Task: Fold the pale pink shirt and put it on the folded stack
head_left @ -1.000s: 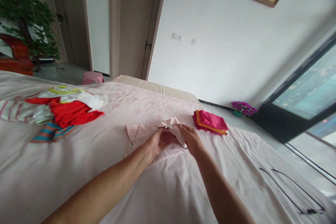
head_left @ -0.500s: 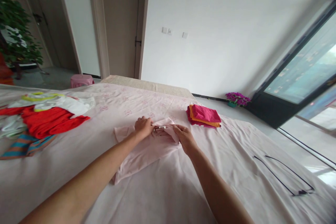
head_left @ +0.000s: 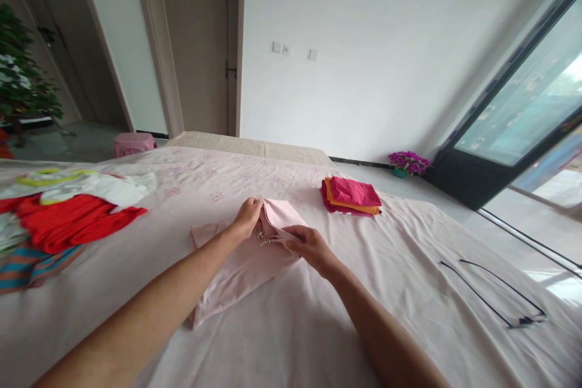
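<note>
Pale pink shorts or trousers (head_left: 240, 279) with a white drawstring (head_left: 265, 240) at the gathered waist lie on the bed in front of me. My left hand (head_left: 248, 216) pinches the waistband at its far left side, part of it lifted up. Opposite it, my right hand (head_left: 311, 247) grips the waistband's right edge between thumb and fingers. The cloth stands raised between both hands, while the lower part rests flat on the sheet.
Folded magenta and orange clothes (head_left: 352, 195) sit stacked beyond my right hand. Loose red clothing (head_left: 82, 221), white clothing (head_left: 109, 189) and striped clothing (head_left: 40, 264) lie heaped at left. Eyeglasses (head_left: 522, 320) rest on the bedsheet (head_left: 400, 291) at right.
The waistband's far side is now lifted and fanned upward between my hands, and the drawstring hangs lower. My left hand has risen slightly. The view has shifted a little.
</note>
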Demonstrator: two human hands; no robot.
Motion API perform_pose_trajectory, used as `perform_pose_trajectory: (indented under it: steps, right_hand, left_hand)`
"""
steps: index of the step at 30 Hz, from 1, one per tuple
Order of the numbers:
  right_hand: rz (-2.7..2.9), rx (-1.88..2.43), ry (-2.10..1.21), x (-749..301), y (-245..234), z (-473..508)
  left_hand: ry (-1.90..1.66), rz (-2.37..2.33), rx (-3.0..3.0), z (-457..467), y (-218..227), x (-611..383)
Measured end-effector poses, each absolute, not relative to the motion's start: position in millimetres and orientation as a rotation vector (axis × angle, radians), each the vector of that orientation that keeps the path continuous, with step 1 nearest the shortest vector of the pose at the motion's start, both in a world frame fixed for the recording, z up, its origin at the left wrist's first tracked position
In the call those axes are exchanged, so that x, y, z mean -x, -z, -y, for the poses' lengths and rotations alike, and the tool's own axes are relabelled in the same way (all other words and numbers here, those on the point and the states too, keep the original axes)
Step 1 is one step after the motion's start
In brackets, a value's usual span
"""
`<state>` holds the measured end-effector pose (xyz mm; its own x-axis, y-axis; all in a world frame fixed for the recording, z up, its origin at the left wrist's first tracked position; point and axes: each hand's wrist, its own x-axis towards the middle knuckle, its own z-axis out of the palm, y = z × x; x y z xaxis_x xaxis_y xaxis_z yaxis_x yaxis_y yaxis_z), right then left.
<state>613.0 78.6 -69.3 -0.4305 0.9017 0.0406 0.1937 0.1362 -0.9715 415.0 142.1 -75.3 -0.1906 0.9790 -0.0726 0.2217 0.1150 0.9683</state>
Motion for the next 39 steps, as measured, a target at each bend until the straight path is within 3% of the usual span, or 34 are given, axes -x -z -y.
perform_pose_trajectory:
  steps: [6,17,24,39]
  right_hand:
    - [1.667,1.033,-1.311,-596,57,-69]
    - [2.455,1.362,-0.341,-578,75,-47]
    - [2.452,1.254,-0.39,-546,53,-31]
    - [2.574,1.177,-0.382,-499,58,-1]
  left_hand:
    - [-1.158,-1.369,-0.873,-133,69,-400]
    - [-1.062,-1.341,-0.887,-98,74,-390]
    - [-1.099,-1.36,-0.891,-83,65,-349]
    - [-1.086,-1.592,-0.969,-53,79,-306]
